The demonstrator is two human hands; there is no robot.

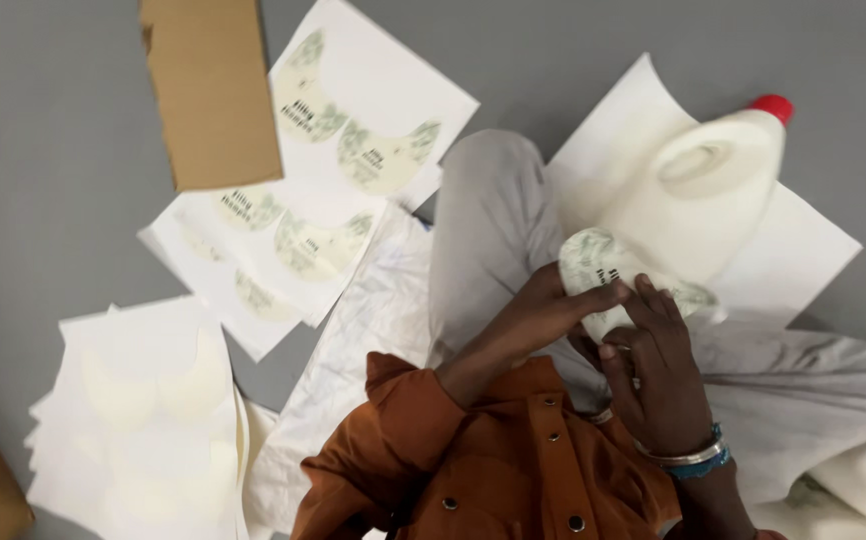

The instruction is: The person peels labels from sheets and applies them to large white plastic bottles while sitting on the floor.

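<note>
A large white plastic jug (698,200) with a red cap (773,106) lies tilted across my lap. A pale green curved label (603,265) sits on its lower side. My left hand (543,310) presses its fingers on the label's lower edge. My right hand (658,370), with bracelets at the wrist, touches the label from the right with its fingertips. Both hands are on the jug's bottom part.
Sheets of white backing paper with green curved labels (343,130) lie on the grey floor at upper left. A brown cardboard piece (211,90) overlaps them. A stack of peeled sheets (143,410) lies at lower left. Crumpled white paper (373,320) is beside my knee.
</note>
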